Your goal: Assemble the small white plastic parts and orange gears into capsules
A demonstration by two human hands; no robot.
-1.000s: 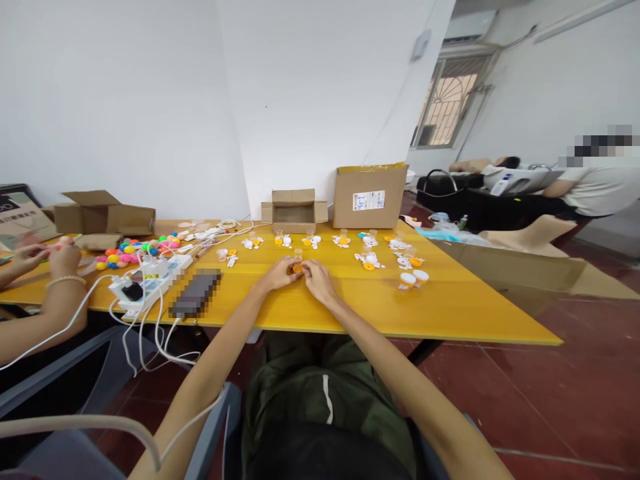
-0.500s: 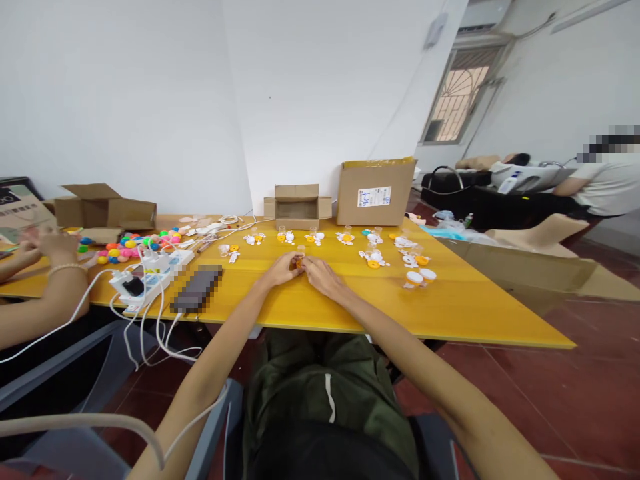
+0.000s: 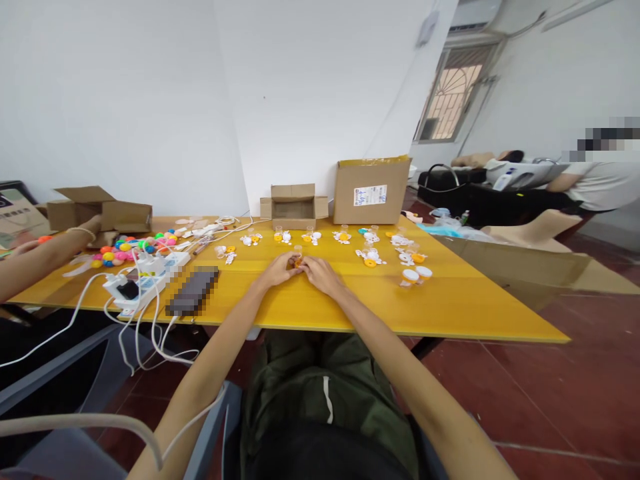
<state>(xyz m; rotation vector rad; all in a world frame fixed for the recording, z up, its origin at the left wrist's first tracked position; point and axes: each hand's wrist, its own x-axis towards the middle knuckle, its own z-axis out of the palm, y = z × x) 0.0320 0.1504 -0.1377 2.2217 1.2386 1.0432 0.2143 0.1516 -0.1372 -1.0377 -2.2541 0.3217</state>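
Observation:
My left hand (image 3: 282, 269) and my right hand (image 3: 319, 273) meet over the middle of the yellow table (image 3: 280, 308). Their fingers are closed around a small clear plastic cup (image 3: 298, 251), with something orange low between the fingertips. My fingers cover most of it. Beyond them lie small groups of white and orange plastic parts (image 3: 313, 238), several with a clear cup beside them. To the right stand two small tubs with white lids (image 3: 411, 275) and orange lower parts.
Two open cardboard boxes (image 3: 293, 210) (image 3: 80, 207) and a taller closed carton (image 3: 373, 193) stand along the wall. On the left are a power strip (image 3: 150, 283) with white cables, a dark phone (image 3: 194, 292) and colourful balls (image 3: 125, 248). A co-worker's arm (image 3: 47, 257) reaches in there.
My hands stay together around the clear cup, with slight finger movement. The co-worker's arm at the left has stretched forward to the open box. The whole view has shifted slightly.

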